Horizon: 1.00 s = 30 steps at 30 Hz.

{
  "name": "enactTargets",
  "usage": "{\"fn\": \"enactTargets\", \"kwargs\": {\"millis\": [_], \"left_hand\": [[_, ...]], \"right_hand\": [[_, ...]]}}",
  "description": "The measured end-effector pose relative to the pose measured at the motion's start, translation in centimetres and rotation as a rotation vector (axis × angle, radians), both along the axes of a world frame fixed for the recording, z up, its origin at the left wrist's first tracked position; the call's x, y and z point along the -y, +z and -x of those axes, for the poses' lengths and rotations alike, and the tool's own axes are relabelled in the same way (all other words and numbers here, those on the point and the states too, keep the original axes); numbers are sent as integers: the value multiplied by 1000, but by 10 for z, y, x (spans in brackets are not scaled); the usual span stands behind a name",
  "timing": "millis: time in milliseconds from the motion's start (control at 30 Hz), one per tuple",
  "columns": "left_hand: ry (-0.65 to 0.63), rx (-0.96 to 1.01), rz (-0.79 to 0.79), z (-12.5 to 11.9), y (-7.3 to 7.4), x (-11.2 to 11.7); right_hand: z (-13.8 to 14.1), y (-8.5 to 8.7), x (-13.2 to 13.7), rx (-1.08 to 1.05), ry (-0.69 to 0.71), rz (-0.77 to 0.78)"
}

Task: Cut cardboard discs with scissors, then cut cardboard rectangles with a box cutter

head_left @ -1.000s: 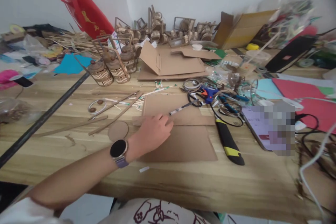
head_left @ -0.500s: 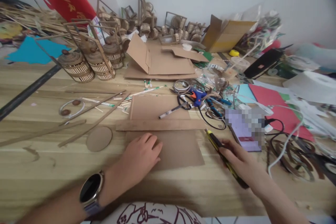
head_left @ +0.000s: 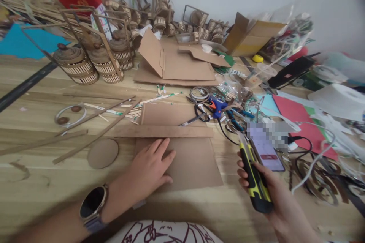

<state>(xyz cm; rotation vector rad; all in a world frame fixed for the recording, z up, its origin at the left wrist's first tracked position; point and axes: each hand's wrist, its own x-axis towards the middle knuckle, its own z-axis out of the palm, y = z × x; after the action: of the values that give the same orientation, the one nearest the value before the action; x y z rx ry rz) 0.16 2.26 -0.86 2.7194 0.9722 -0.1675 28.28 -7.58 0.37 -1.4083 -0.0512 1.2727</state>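
Note:
My left hand [head_left: 149,171] lies flat with fingers spread on a brown cardboard sheet [head_left: 194,163] on the wooden table [head_left: 42,182]; a dark watch sits on that wrist. Just beyond the fingertips a long cardboard strip [head_left: 165,131] crosses the sheet. My right hand [head_left: 268,190] is closed round a black-and-yellow utility knife [head_left: 253,176], lifted off the table right of the sheet. A cardboard disc [head_left: 103,153] lies to the left of the sheet.
A phone [head_left: 266,148] lies by the knife. Scissors, a blue glue gun [head_left: 218,105] and cables clutter the middle right. Wooden lantern-like models [head_left: 94,60] stand at the back left, folded cardboard [head_left: 173,64] behind, red paper [head_left: 299,117] on the right.
My left hand drew back from the pen onto the cardboard sheet. My right hand came into view, took the utility knife from the table and lifted it.

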Motion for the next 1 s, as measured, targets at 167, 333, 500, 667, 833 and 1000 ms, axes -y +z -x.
{"fn": "enactTargets", "kwargs": {"millis": [167,333,500,667,833,1000], "left_hand": [[-31,13,-20,0,-3,-3],[-121,12,27,6,-9,8],[-123,-24,15,9,-11,12],[-96,-15,27,14,-10,9],[-84,34,27,22,-9,9],[-35,97,-60,34,-9,6]], "right_hand": [[25,16,-11,-182,13,-147],[49,18,-25,-270,172,-261],[58,13,-28,-303,252,-302],[56,11,-29,-172,281,-218],[41,10,-33,40,497,-113],[23,11,-48,532,982,-112]]}}
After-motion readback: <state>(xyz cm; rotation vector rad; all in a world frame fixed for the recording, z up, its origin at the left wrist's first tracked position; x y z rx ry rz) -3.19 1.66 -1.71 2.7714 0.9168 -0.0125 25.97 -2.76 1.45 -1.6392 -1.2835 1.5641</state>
